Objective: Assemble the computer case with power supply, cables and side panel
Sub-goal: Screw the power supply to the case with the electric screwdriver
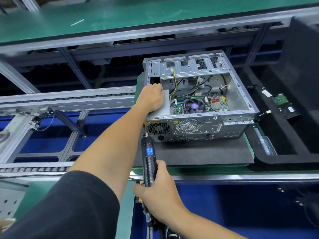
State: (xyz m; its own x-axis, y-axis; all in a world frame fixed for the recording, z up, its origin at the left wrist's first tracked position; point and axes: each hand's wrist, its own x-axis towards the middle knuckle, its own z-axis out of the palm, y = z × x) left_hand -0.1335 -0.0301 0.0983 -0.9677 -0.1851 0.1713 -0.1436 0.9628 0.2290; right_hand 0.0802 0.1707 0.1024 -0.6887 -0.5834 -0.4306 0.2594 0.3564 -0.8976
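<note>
- The setting is an assembly line: grey aluminium conveyor rails (65, 99) run across the left, with blue panels below them, and a green-topped bench (120, 16) stretches across the far side.
- A dark foam mat (198, 152) lies on a green pallet at centre, and the computer case (198, 94) rests on that mat.
- The case lies on its side, open face up, its long axis running left to right; its rear panel of vents and ports faces the person.
- Inside the case, from left: a grey power supply (164, 106) in the near-left corner, loose black and yellow cables (189, 87), then the green motherboard with a round fan (194, 106).
- The left hand (151, 99) rests on top of the power supply, its grip curled over the far edge.
- The right hand (158, 188) has its grip wrapped round a black electric screwdriver (148, 157), whose tip points up at the case's near-left corner.
- To the right, a black tray (276, 157) holds a small green circuit board (281, 101).
</note>
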